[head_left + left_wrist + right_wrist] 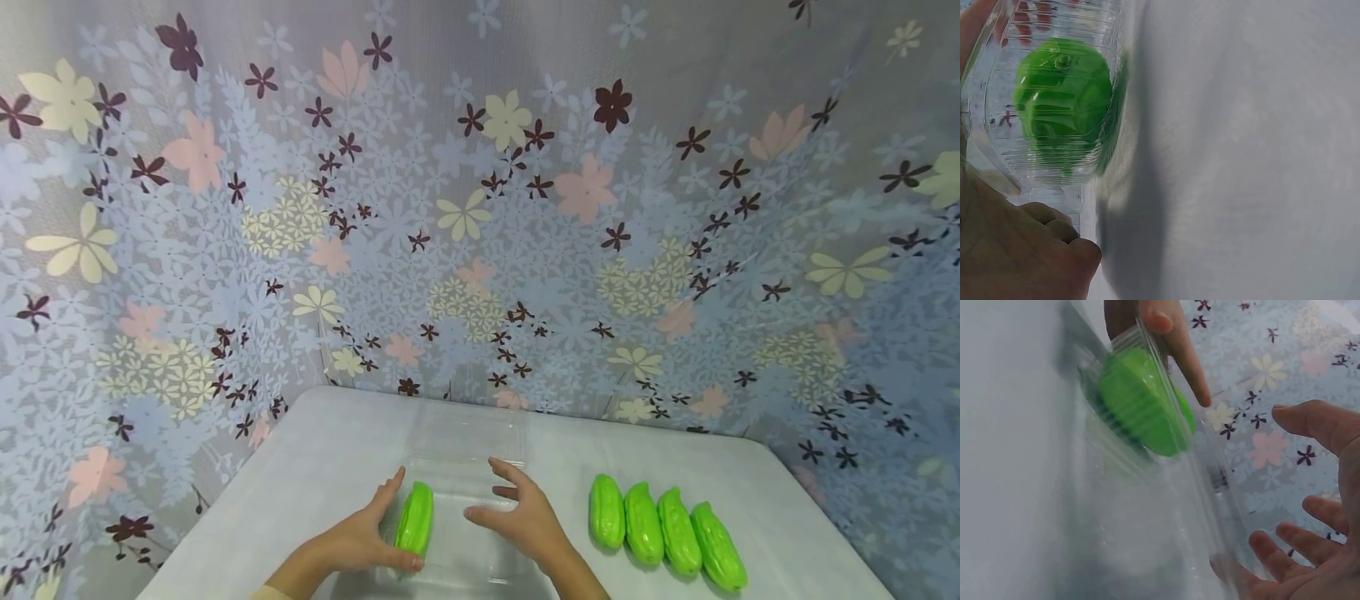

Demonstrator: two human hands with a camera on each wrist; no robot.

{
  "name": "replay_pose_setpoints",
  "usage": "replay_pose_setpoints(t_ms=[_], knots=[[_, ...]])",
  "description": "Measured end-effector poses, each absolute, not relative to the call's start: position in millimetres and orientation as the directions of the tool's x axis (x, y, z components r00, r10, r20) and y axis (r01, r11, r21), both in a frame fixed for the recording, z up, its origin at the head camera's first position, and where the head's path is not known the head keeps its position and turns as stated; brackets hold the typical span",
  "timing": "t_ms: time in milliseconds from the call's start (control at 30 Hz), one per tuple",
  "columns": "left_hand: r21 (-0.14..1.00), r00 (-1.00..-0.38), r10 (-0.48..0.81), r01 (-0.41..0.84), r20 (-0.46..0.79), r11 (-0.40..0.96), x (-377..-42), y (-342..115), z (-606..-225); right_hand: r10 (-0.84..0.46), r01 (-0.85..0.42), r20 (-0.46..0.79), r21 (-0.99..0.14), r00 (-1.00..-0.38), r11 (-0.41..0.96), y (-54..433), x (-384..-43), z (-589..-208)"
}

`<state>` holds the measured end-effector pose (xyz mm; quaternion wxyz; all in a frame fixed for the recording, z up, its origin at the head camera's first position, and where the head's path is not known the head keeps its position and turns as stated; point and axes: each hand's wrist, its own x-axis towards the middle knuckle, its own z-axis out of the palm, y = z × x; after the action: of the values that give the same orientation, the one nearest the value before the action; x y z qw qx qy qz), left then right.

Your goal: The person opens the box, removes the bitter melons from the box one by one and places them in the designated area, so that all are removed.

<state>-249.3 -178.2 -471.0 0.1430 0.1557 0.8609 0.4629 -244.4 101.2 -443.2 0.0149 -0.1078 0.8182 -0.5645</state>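
A clear plastic container stands on the table with its hinged lid folded open at the back. Inside, along its left side, lies a glossy green vegetable, long and ridged like a bitter melon. My left hand holds the container's left side, its thumb across the near rim and index finger stretched along the edge. The ribbed wall and the vegetable's stem end show in the left wrist view. Over the container's right side my right hand is spread with nothing in it, its fingers apart.
Several matching green vegetables lie side by side on the white-covered table, right of the container. A flowered curtain hangs behind the table and along both sides.
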Motion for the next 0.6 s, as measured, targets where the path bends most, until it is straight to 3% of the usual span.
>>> replay_pose_setpoints(t_ms=[600], knots=[[0.861, -0.904, 0.414, 0.125, -0.106, 0.493, -252, -176, -469, -0.284, -0.094, -0.007, -0.935, -0.959, 0.342, 66, -254, -461]])
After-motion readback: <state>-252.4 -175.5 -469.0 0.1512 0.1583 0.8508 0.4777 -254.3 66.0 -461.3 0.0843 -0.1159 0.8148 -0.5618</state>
